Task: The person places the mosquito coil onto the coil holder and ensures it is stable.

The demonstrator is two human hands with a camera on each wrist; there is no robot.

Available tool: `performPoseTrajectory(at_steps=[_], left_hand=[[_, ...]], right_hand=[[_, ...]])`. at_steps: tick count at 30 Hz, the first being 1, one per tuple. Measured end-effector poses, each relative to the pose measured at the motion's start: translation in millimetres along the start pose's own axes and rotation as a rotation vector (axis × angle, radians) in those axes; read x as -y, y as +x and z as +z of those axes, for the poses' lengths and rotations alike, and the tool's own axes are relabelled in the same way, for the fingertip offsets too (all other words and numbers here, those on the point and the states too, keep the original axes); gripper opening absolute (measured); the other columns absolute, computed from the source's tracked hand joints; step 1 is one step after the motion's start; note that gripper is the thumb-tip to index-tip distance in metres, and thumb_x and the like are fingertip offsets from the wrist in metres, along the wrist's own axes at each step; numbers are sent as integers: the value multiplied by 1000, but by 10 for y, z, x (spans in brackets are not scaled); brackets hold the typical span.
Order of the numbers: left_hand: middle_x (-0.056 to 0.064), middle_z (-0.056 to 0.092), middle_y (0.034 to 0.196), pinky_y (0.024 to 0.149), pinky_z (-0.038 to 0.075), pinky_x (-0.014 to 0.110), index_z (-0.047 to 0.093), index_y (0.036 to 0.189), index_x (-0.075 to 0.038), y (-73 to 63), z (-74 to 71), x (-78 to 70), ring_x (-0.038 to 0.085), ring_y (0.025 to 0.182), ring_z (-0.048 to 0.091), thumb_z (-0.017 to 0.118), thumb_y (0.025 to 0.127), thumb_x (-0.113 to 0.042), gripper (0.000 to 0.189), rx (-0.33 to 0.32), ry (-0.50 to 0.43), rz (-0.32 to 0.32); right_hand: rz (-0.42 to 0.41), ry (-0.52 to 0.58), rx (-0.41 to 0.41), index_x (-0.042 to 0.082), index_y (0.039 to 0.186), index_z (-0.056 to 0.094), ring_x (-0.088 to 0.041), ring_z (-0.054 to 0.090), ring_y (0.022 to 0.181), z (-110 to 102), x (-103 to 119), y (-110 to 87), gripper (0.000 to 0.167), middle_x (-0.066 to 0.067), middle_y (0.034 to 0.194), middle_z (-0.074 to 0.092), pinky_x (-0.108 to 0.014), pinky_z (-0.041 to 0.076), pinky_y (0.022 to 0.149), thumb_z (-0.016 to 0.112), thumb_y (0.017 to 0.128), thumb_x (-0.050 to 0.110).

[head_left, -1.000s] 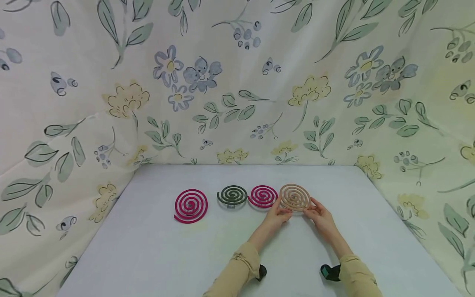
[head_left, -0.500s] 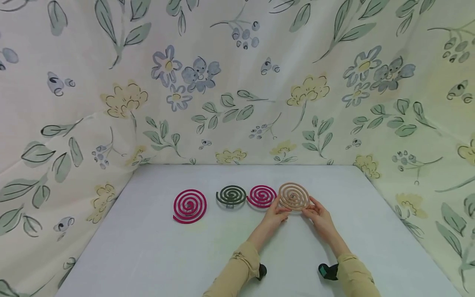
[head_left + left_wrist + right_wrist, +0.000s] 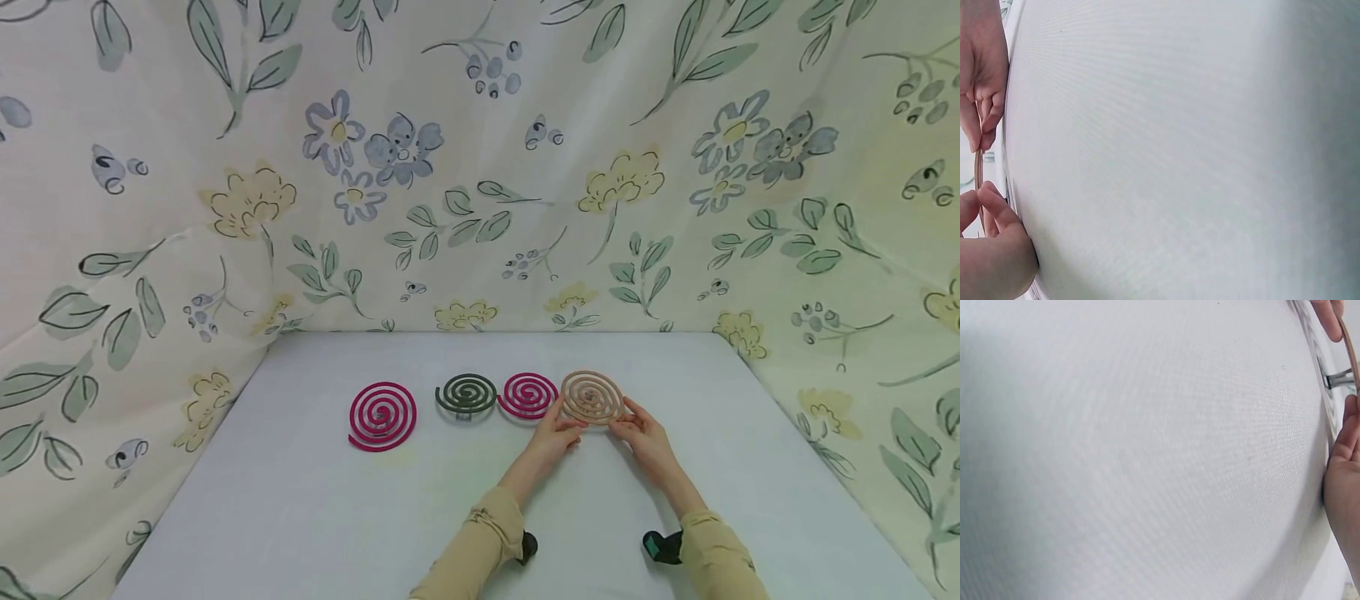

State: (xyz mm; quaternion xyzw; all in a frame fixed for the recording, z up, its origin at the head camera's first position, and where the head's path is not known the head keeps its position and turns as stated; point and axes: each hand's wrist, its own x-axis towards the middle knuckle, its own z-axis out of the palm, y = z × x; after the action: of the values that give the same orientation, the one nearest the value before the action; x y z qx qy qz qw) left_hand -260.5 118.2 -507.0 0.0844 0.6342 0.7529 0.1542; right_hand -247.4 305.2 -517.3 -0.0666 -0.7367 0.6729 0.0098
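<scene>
Both hands hold a tan mosquito coil (image 3: 590,397) by its near edge, at the right end of a row of coils. My left hand (image 3: 551,435) pinches its left side between thumb and fingers, and my right hand (image 3: 647,440) pinches the right side. In the right wrist view, a small metal stand (image 3: 1340,379) shows at the underside of the coil. Just left of the left fingertips sits a pink coil (image 3: 528,394), with a dark green coil (image 3: 467,392) beside it. The left wrist view catches the tan coil edge-on (image 3: 978,170) between the two hands.
Farther left, apart from the row, another pink coil (image 3: 382,415) sits on the white table (image 3: 300,517). A metal foot (image 3: 463,416) shows below the green coil. Behind the table hangs a floral cloth (image 3: 480,208), which also runs down both sides.
The hands keep their hold on the tan coil, which stays almost still. The whole head view has shifted slightly, with everything a little farther left in it.
</scene>
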Motion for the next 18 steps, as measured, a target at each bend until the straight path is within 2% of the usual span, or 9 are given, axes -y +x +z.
performPoseTrajectory(at_steps=[10, 18], left_hand=[[33, 61, 110, 63, 46, 18, 19, 149, 0, -22, 1, -3, 5, 64, 51, 52, 89, 9, 69, 7, 25, 19], [30, 63, 110, 65, 48, 19, 23, 149, -3, -22, -11, 9, 6, 66, 53, 53, 89, 7, 68, -4, 22, -2]], right_hand=[[47, -55, -31, 1, 149, 23, 8, 52, 80, 15, 28, 21, 68, 17, 85, 55, -11, 44, 75, 59, 92, 11], [100, -83, -69, 3, 148, 26, 8, 52, 78, 23, 62, 29, 70, 17, 86, 54, -11, 43, 73, 63, 90, 15]])
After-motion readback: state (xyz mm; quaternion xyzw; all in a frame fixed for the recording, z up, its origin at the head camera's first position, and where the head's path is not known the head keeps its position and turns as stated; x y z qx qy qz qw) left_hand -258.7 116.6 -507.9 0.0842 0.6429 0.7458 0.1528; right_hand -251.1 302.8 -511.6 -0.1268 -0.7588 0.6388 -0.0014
